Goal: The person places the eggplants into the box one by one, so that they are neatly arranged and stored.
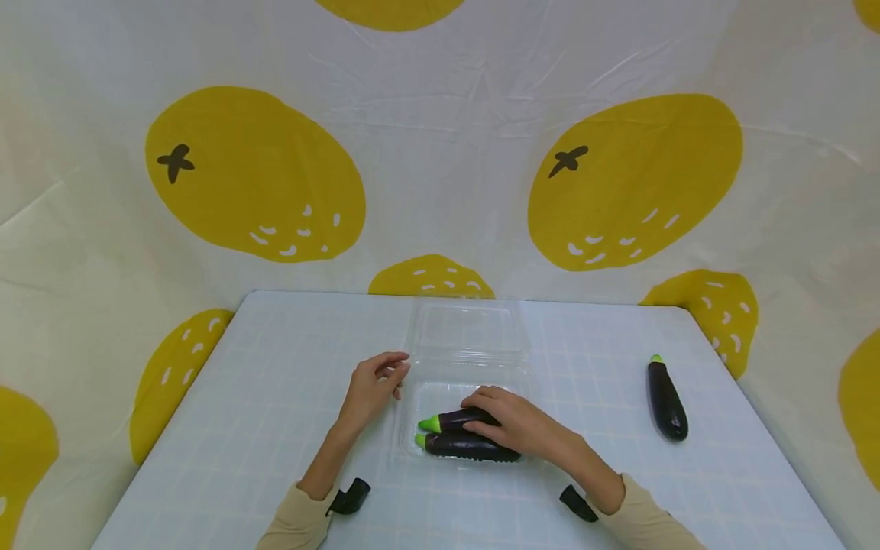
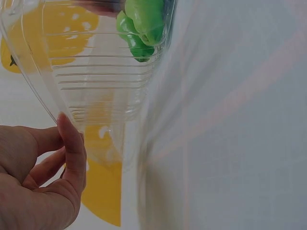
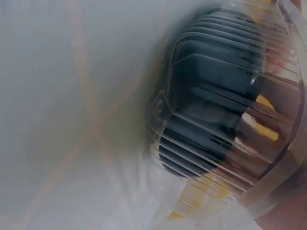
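Observation:
A clear plastic clamshell container lies with its lid folded back toward the wall. In its tray two dark eggplants lie side by side, green stem ends to the left: a back eggplant and a front eggplant. My right hand grips the back eggplant from above, fingers over its far side and thumb on the near side. At the container's left side my left hand pinches the rim between thumb and forefinger. Through the ribbed wall in the right wrist view, the dark eggplant ends show.
A third eggplant lies alone on the right part of the table, stem end pointing away. Behind the table's far edge hangs a pale cloth printed with yellow fruit. A black wrist camera sits by the left sleeve.

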The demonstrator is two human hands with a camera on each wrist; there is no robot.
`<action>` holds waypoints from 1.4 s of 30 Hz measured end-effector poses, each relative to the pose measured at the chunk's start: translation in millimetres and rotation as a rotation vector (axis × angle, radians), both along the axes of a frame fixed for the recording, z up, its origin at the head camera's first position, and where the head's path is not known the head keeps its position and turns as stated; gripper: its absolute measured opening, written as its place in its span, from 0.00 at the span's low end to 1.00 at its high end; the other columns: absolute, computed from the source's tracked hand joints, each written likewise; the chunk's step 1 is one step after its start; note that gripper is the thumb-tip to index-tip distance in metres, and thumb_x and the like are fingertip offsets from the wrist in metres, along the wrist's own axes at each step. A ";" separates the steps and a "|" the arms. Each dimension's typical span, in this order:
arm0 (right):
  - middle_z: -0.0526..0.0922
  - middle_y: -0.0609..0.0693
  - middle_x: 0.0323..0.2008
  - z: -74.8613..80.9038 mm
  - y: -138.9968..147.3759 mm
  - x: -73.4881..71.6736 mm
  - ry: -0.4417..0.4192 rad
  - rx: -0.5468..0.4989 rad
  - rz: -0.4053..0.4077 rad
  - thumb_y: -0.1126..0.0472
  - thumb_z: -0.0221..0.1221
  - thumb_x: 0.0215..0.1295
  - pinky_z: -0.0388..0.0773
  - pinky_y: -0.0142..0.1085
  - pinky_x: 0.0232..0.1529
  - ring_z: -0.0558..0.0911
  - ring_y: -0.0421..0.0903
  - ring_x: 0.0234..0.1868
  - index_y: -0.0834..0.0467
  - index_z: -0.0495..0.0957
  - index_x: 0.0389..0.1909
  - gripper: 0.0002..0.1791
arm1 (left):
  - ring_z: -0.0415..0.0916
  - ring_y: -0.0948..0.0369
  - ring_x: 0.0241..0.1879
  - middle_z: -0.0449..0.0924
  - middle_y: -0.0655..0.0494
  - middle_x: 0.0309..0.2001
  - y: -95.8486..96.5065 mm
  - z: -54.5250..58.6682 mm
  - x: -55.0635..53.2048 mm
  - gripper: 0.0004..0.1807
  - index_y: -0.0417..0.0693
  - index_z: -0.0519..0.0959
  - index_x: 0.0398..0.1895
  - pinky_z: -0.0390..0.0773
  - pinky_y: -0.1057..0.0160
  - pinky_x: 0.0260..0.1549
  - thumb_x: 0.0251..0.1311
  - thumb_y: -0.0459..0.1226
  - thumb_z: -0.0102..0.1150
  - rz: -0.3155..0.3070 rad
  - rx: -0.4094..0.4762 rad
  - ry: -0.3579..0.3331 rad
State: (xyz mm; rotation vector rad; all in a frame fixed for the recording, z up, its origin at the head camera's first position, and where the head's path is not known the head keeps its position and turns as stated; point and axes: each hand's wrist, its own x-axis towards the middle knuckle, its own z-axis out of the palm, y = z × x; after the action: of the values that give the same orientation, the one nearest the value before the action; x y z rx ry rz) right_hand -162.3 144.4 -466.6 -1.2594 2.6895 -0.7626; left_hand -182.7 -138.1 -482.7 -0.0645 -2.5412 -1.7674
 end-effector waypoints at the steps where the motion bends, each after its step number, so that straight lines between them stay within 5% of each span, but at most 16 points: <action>1: 0.83 0.51 0.51 0.6 0.7 0.4 -0.002 -0.003 -0.001 0.53 0.60 0.76 0.80 0.39 0.52 0.82 0.46 0.49 0.60 0.80 0.58 0.18 | 0.77 0.57 0.22 0.82 0.49 0.40 -0.2 0.0 0.1 0.16 0.39 0.83 0.56 0.79 0.68 0.27 0.70 0.36 0.64 0.000 -0.001 -0.001; 16: 0.81 0.51 0.55 11.9 16.9 1.6 0.014 -0.001 -0.075 0.55 0.61 0.75 0.80 0.43 0.56 0.81 0.48 0.56 0.61 0.80 0.58 0.18 | 0.78 0.56 0.21 0.83 0.48 0.40 -4.8 0.9 1.7 0.15 0.39 0.83 0.56 0.78 0.68 0.27 0.70 0.36 0.64 0.004 0.011 -0.004; 32: 0.82 0.51 0.51 15.0 54.3 2.0 0.265 -0.116 -0.230 0.65 0.71 0.64 0.82 0.45 0.53 0.80 0.48 0.54 0.58 0.82 0.52 0.16 | 0.78 0.57 0.22 0.83 0.48 0.41 -2.2 1.9 1.3 0.16 0.39 0.83 0.57 0.77 0.69 0.28 0.70 0.36 0.64 0.013 0.005 -0.029; 42: 0.83 0.49 0.49 10.1 82.4 6.7 0.318 -0.153 -0.363 0.69 0.72 0.60 0.82 0.47 0.52 0.80 0.48 0.53 0.57 0.82 0.50 0.17 | 0.78 0.56 0.22 0.83 0.48 0.41 0.7 0.9 0.9 0.15 0.40 0.83 0.56 0.77 0.69 0.28 0.70 0.36 0.64 0.016 -0.003 -0.028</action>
State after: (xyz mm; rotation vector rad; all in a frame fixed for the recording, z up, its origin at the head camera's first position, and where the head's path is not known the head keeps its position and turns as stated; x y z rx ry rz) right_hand -155.6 226.8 -456.6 -1.0018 3.2323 -0.8861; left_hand -181.8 -137.4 -481.9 -0.0194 -2.5566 -1.7710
